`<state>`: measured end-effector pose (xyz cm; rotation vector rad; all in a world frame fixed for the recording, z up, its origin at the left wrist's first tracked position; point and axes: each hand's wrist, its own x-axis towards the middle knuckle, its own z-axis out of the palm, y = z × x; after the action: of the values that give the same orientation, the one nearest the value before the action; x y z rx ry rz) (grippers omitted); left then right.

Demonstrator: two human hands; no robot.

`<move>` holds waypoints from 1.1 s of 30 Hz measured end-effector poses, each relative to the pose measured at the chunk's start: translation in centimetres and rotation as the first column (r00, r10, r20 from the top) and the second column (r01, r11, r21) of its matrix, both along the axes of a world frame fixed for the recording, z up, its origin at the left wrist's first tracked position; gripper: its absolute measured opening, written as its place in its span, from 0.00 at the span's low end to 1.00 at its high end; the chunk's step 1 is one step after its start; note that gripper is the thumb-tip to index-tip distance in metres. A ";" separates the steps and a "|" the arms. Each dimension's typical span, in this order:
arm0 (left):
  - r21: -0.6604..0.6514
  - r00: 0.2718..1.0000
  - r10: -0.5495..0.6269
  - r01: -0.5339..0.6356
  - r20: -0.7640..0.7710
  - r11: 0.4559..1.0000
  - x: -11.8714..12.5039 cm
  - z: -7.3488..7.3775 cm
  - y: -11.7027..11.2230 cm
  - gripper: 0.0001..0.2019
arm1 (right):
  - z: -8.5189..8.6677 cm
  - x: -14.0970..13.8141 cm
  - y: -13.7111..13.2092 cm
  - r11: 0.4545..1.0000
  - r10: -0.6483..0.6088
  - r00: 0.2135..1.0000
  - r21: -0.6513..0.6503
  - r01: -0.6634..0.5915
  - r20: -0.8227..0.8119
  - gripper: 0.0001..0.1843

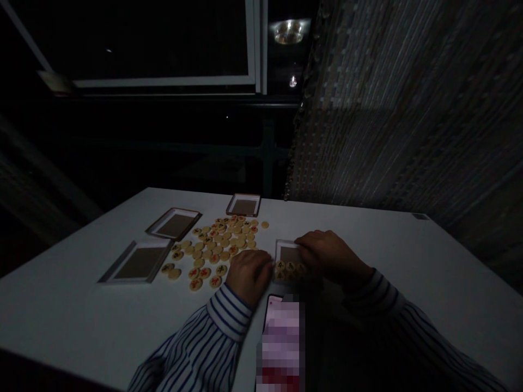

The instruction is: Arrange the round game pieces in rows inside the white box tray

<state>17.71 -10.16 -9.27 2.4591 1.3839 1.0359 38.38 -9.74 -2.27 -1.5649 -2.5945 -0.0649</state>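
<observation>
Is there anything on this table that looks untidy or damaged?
Untidy, yes: loose pieces lie scattered beside the left hand, marked and blank faces mixed, whereas the tray between it and the right hand holds more pieces in rows. I see no damage, but the light is dim.

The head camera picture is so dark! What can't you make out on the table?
All in the head view:
Phone screen: pixelated; bottom cut off by the picture's edge.
Right side of the tray between the hands: covered by the right hand.
Whether the left hand holds anything: the hand itself hides that.
Marks on the farthest pieces: too small, dim.
</observation>
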 end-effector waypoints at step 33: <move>0.136 0.898 0.422 -0.406 -0.120 0.903 -9.0 -3.6 0.1 0.15 | -0.1 -10.1 0.4 0.977 0.212 0.973 0.026 -0.210 -0.096 0.14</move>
<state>8.71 -10.04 -12.84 2.4106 2.0180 1.0424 28.31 -9.34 -2.38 -1.2448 -2.6573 0.0105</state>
